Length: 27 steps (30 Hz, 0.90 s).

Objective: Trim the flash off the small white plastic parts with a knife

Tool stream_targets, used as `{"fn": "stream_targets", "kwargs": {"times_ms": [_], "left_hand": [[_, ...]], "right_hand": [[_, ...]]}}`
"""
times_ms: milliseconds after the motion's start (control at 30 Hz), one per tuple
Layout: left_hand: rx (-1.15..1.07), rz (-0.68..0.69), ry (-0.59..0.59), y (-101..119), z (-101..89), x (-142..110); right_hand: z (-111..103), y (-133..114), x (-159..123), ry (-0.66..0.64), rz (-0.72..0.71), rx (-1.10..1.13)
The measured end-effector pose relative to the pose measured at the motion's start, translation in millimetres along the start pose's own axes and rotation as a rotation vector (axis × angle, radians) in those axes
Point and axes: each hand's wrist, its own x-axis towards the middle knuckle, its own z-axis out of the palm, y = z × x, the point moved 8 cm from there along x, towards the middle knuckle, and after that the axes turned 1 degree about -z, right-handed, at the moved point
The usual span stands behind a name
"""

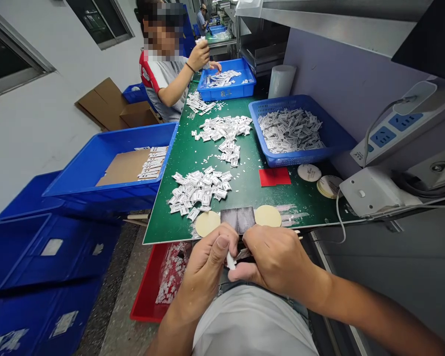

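At the table's near edge my left hand (pixel 209 257) pinches a small white plastic piece (pixel 230 261) between thumb and fingers. My right hand (pixel 282 252) is closed beside it, its thumb close to the piece's lower end. Something greyish shows between the hands, but I cannot make out what the right fingers grip. Just beyond the hands lie a dark grey square pad (pixel 238 218) and two cream round discs, one on the left (pixel 207 224) and one on the right (pixel 267 216). A pile of white plastic pieces (pixel 200 190) is spread on the green table (pixel 244 193).
A blue basket (pixel 274 159) of white pieces stands at right, near a red card (pixel 275 177) and a power strip (pixel 389 131). Across the table a co-worker (pixel 170 89) handles pieces by a blue tray (pixel 228 92). Blue crates (pixel 107 148) stand left; a red bin (pixel 144 296) sits below.
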Motion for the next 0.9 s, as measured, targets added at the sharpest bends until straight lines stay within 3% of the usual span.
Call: {"fn": "stream_targets", "kwargs": {"times_ms": [900], "left_hand": [[-0.020,-0.027,0.017,0.2,2.8,0.1]], "right_hand": [[5.1,-0.8,-7.4,-0.039,-0.012,-0.058]]}}
